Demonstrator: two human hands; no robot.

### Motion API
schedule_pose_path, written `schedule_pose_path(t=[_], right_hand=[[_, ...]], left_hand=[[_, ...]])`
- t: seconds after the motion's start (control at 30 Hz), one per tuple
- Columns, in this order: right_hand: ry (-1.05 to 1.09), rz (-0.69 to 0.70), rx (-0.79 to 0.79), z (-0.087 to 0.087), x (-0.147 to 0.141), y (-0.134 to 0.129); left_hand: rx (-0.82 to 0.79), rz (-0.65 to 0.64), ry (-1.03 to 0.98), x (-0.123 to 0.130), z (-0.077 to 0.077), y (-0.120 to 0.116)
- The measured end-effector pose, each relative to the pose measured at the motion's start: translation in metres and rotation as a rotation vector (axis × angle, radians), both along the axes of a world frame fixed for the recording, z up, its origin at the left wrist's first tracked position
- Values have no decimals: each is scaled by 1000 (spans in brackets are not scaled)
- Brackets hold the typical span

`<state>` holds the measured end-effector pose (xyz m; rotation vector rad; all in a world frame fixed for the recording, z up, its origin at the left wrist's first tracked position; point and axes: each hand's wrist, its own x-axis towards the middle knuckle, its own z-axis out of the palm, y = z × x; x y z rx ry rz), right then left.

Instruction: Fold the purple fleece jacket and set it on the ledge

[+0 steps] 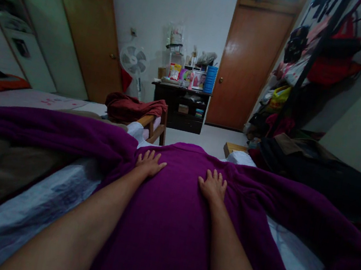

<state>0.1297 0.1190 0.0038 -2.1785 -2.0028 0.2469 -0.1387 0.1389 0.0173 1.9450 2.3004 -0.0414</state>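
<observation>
Left hand and right hand open flat, 10 and 2 o'clock on purple long-sleeved top; even outward strokes should ease creases.

We could not see the palms of the left hand and the right hand, turned down against the purple garment. The bottom edge cut off both forearms and the garment's near end; its sleeves ran out at either side. It hid much of the pale sheet from us. A dark red cloth covered the fan at its foot, and print on the yellow packet was too small to read.
</observation>
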Motion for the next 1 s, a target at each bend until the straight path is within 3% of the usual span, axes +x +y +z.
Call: schedule_pose_path(t=[0.1, 0.17, 0.3, 0.37, 0.57, 0.83, 1.0], right_hand=[[18, -4, -14, 3, -1, 1], [25, 13, 22, 5, -3, 0], [39, 212, 75, 7, -8, 0], [39, 222, 30, 5, -8, 0], [-11, 41, 12, -2, -1, -1], [-34, 39, 165, 2, -5, -13], [-59, 194, 204, 15, -1, -35]], left_hand=[[106, -10, 51, 2, -5, -5], [229, -88, 91, 5, -6, -11], [261, -267, 44, 11, -1, -19], [226, -254, 27, 14, 1, -19], [203, -154, 24, 26, -8, -33], [270, -151, 16, 18, -8, -79], [259, -140, -7, 8, -8, -112]])
